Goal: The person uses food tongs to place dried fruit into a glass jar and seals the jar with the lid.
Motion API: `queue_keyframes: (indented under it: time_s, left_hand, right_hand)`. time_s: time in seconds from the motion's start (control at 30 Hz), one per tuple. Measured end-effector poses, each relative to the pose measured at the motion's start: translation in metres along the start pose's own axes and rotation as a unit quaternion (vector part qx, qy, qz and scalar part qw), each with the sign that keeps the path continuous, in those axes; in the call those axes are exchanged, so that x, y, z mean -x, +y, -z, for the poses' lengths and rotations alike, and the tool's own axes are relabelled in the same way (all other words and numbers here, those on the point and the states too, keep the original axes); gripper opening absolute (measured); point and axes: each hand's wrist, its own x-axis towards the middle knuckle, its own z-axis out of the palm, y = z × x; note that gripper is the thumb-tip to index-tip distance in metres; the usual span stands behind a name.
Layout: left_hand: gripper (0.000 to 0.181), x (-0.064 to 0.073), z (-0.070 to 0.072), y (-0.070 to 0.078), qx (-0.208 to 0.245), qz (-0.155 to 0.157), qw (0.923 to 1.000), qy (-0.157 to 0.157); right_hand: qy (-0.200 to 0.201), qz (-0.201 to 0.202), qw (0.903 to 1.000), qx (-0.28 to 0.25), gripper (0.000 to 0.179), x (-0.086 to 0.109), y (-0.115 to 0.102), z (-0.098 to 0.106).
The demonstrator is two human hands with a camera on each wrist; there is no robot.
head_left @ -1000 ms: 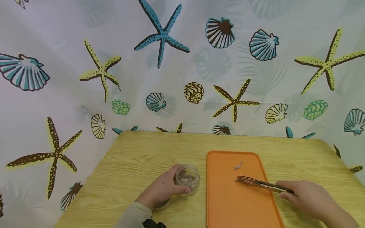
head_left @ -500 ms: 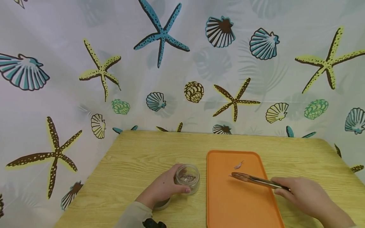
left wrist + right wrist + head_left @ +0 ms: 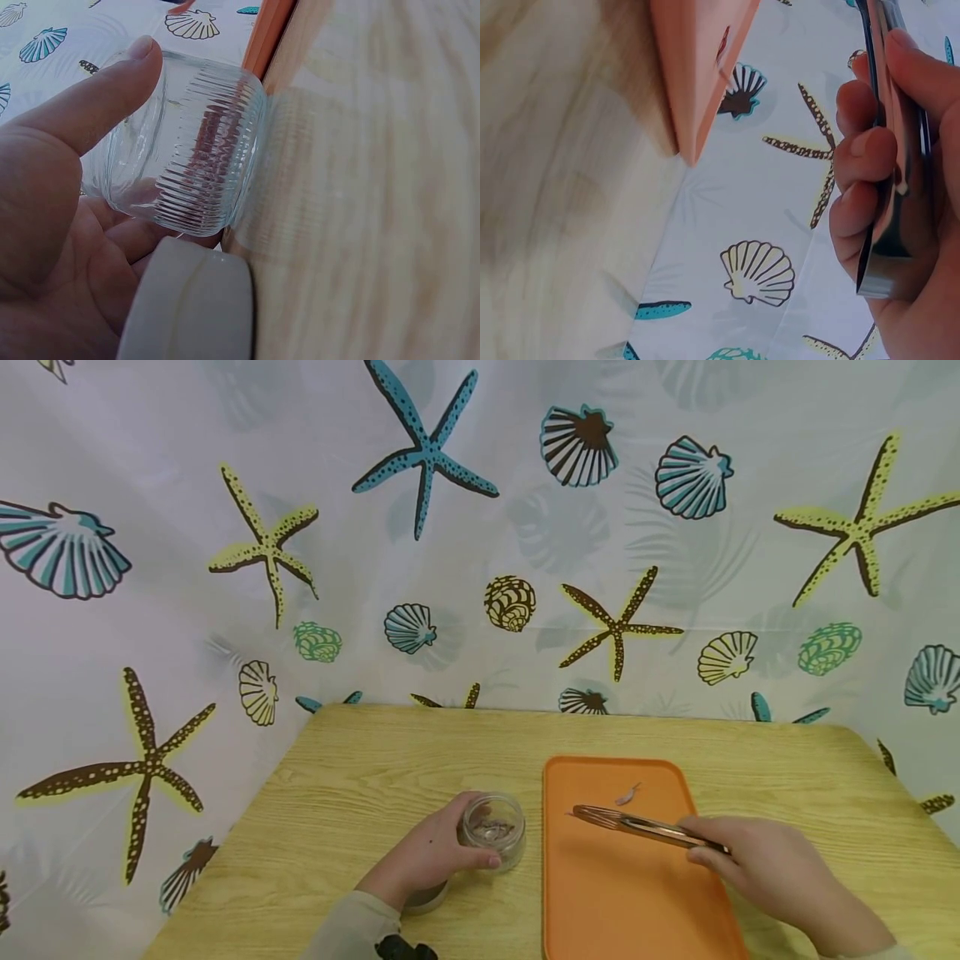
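Observation:
My left hand [image 3: 435,850] holds a clear glass jar [image 3: 510,853] upright on the table, thumb and fingers around its side. Small reddish-brown pieces [image 3: 206,146] lie at the bottom of the ribbed jar. A pale round lid [image 3: 196,304] sits beside it, partly hidden under the hand. In my right hand [image 3: 765,868] are metal tongs [image 3: 660,830], gripped at the handle end, their slotted head over the left part of an orange tray [image 3: 622,893]. A thin tip sticks out past the tongs' head; what they pinch is hidden. One small, slim reddish piece with a thin tail [image 3: 627,795] lies on the tray.
The wood-grain table [image 3: 420,743] holds all of this. Behind it and at the sides hangs a white curtain [image 3: 465,668] printed with starfish and shells. The tray's raised rim [image 3: 546,843] stands just right of the jar.
The tongs and right hand have moved left across the tray toward the jar. The left hand and jar have stayed in place, as has the small piece on the tray.

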Motion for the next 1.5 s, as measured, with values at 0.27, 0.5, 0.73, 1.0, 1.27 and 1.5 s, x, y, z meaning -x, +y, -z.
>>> queue_keyframes:
  time_s: [0.27, 0.5, 0.73, 1.0, 1.27, 1.5]
  left_hand:
    - [0.096, 0.0, 0.0, 0.0, 0.006, 0.0, 1.0, 0.0]
    - [0.096, 0.001, 0.0, 0.002, -0.006, 0.006, 1.0, 0.002]
    - [0.097, 0.001, -0.001, 0.003, 0.003, 0.003, 1.0, 0.002]
    - [0.096, 0.0, -0.001, 0.002, 0.011, 0.004, 0.9999, 0.0]
    - [0.097, 0.001, 0.0, 0.003, -0.003, 0.011, 0.9999, 0.003]
    - [0.097, 0.002, 0.0, 0.005, -0.003, 0.011, 0.9999, 0.006]
  right_hand:
    - [0.037, 0.047, 0.9982, -0.007, 0.03, -0.009, -0.017, -0.003]
    - [0.043, 0.062, 0.9971, -0.005, 0.032, -0.018, -0.03, -0.004]
    - [0.039, 0.075, 0.9962, -0.021, 0.033, -0.026, -0.04, -0.006]
    - [0.046, 0.087, 0.9947, -0.032, 0.036, -0.034, -0.05, -0.006]
    - [0.051, 0.109, 0.9922, -0.033, 0.032, -0.046, -0.058, -0.008]
    - [0.06, 0.125, 0.9901, -0.025, 0.032, -0.053, -0.063, -0.008]
